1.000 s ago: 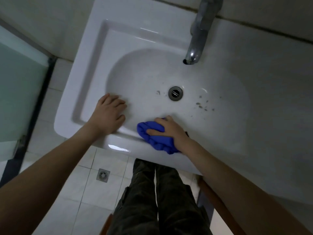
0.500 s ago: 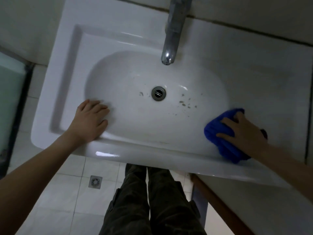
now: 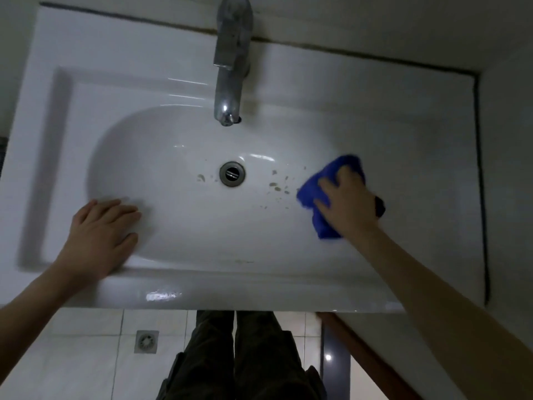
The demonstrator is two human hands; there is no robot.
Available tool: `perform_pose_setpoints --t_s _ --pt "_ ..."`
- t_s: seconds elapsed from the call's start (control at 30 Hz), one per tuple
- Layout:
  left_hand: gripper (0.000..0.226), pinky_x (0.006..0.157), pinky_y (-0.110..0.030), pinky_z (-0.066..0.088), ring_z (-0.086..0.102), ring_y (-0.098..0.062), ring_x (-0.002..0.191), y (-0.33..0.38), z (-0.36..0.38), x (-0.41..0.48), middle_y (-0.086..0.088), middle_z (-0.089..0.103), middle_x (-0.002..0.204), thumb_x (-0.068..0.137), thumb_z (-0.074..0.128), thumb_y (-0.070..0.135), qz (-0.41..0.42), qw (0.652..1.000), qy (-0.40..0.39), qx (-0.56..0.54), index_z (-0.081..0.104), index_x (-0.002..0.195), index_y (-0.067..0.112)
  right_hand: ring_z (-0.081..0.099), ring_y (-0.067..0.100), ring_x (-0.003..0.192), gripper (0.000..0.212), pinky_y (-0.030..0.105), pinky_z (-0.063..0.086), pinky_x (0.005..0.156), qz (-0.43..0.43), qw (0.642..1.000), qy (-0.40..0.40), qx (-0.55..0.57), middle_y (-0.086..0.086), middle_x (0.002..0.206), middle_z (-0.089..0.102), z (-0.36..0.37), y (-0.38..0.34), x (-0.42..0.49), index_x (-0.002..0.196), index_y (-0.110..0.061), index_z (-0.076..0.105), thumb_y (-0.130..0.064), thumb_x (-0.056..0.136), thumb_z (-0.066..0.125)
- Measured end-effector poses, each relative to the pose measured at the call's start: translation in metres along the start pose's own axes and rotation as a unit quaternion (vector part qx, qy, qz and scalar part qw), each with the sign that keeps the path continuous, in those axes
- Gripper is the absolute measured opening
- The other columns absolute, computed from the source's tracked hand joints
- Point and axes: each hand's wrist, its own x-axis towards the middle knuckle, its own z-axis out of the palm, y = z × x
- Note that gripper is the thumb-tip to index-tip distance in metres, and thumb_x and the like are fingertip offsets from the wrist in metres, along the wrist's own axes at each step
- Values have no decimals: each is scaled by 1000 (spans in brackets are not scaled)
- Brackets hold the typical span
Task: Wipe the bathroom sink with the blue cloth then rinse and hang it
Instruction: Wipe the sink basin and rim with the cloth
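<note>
A white bathroom sink (image 3: pixel 178 272) fills the view, with a metal drain (image 3: pixel 232 173) at the middle of the bowl. Brown spots (image 3: pixel 277 187) dot the bowl right of the drain. My right hand (image 3: pixel 344 203) presses a bunched blue cloth (image 3: pixel 313 194) against the right slope of the bowl, just right of the spots. My left hand (image 3: pixel 101 235) lies flat with fingers spread on the bowl's front left rim, holding nothing. A chrome tap (image 3: pixel 230 67) hangs over the back of the bowl with no water running.
A wall closes off the sink's right side past a dark sealant line (image 3: pixel 480 183). Below the front edge are my dark trousers (image 3: pixel 245 356), white floor tiles with a floor drain (image 3: pixel 146 341), and a brown wooden edge (image 3: pixel 360 350).
My right hand has swept the cloth from the front middle rim to the right end, then up onto the bowl's right slope. My left hand has stayed on the rim.
</note>
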Motion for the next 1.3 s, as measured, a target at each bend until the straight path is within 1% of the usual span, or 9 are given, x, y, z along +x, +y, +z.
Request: perform_pose_setpoints --t_s 0.1,0.23,0.4,0.5,0.6,0.73,0.83,1.1,1.3 --pt "54 109 -25 9 54 -33 115 3 -3 0 -11 68 116 82 37 41 -8 1000 -8 1 70 111 9 58 32 92 37 31 38 61 -33 994 -93 -44 17 125 45 9 -12 -18 119 -15 54 -40 92 55" --pt "53 109 -29 14 54 -31 116 3 -4 -1 -9 68 118 81 39 40 -15 1000 -19 -3 70 112 10 55 32 99 41 33 38 59 -42 984 -88 -148 22 136 36 18 -21 40 134 -14 40 -34 98 44" --pt "51 103 -43 28 56 -32 116 0 0 0 -7 67 118 81 41 40 -2 1000 -7 0 69 113 11 56 39 100 52 41 50 76 38 994 -82 63 25 138 35 68 -97 83 136 -18 40 -50 95 45" --pt "51 105 -41 26 55 -31 117 1 0 0 -6 67 119 82 41 39 -4 1000 -7 0 69 114 11 55 31 87 49 38 48 82 -108 964 -174 171 14 126 40 76 -149 45 131 -20 45 -51 93 50" --pt "51 111 -29 15 53 -30 120 1 -4 -2 -5 67 119 83 40 38 -17 1000 -23 -13 69 115 11 51 27 82 45 41 47 81 -213 935 -230 168 10 116 42 60 -111 23 127 -21 47 -50 92 53" --pt "50 112 -25 7 52 -28 121 5 -8 -1 -4 67 120 82 41 38 -36 998 -37 -21 69 114 12 59 35 81 55 38 45 71 -165 966 -201 8 15 122 42 47 -27 48 133 -21 45 -55 91 51" --pt "50 113 -27 8 51 -27 122 5 -7 -1 -2 66 121 82 41 38 -39 998 -42 -21 68 116 13 58 32 81 49 35 44 65 -125 981 -143 -45 16 124 41 50 -31 80 128 -18 45 -51 92 49" --pt "48 109 -39 20 53 -28 120 7 -7 -1 -3 67 119 81 42 36 -37 999 -36 -4 69 114 13 58 33 86 54 38 49 83 -47 955 -211 205 12 121 40 80 -138 24 128 -23 46 -57 87 55" --pt "50 110 -40 20 51 -26 124 5 -7 -2 -1 64 124 84 40 39 -34 998 -49 -2 66 120 15 58 33 86 44 33 47 74 -98 953 -103 267 17 125 38 89 -223 88 126 -15 49 -44 93 54"
